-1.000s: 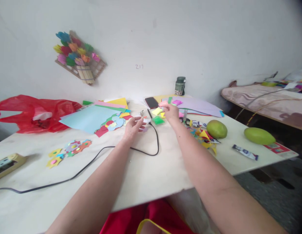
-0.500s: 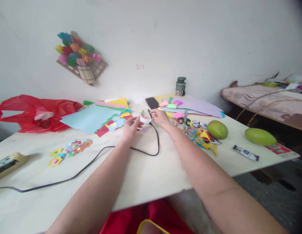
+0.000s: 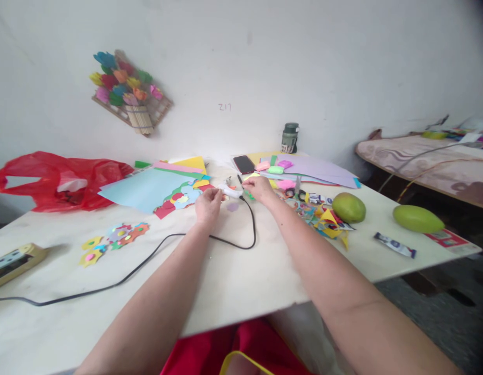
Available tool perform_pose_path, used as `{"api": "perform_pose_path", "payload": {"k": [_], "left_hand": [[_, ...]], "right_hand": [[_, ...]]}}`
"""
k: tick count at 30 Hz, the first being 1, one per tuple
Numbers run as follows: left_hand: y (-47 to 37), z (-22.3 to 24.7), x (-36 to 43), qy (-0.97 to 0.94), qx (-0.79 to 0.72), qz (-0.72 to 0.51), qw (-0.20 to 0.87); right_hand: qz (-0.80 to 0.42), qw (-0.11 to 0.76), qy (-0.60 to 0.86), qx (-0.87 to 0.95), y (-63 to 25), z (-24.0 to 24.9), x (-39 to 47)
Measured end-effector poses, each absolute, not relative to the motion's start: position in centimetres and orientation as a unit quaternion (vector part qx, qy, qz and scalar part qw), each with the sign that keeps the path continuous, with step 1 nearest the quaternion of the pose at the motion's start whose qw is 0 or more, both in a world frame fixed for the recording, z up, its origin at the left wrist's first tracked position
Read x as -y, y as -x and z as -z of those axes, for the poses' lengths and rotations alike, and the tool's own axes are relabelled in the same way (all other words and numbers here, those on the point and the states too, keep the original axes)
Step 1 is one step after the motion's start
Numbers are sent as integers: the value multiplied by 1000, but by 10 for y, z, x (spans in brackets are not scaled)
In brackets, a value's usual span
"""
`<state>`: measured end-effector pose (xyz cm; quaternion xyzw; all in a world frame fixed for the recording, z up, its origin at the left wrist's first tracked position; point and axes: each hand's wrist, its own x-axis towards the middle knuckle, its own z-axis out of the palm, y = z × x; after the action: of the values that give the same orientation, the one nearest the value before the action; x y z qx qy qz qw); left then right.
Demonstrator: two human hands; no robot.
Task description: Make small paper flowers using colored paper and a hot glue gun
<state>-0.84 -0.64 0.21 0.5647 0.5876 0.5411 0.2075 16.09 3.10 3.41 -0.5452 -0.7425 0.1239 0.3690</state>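
Two hands — the left hand (image 3: 207, 203) and the right hand (image 3: 258, 188) — meet over one small white tool (image 3: 230, 191). On the surface (image 3: 233, 276) lie two green mangoes — one (image 3: 348, 207) nearer, one (image 3: 418, 219) at the far edge. There is one phone (image 3: 244, 164), one red plastic bag (image 3: 58, 179), one dark jar (image 3: 290, 137), one black cable (image 3: 155, 250) and three small pastel blocks (image 3: 275, 166).

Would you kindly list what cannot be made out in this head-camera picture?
- Small white object between the left hand and right hand: too small and partly covered by fingers to identify.
- Green scrap under the right hand: mostly hidden.
- Black cable: its far end is cut off by the left edge.
- Jar label: too small to read.
- Red bag: contents hidden.
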Motion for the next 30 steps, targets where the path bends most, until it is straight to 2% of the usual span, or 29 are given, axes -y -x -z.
{"api": "perform_pose_path", "payload": {"k": [4,9,19,30], "left_hand": [[9,-7,9,-568,-650,-486,136],[8,-14,15,-574,-678,-449,97],[6,-14,15,-588,-682,-427,81],[6,-13,16,-591,-678,-427,89]], "right_hand": [[-145,393,532,736,-162,-31,-34],[-135,360,561,733,-158,-33,-28],[-159,367,547,736,-155,-26,-34],[-128,366,565,728,-153,-28,-31]]}}
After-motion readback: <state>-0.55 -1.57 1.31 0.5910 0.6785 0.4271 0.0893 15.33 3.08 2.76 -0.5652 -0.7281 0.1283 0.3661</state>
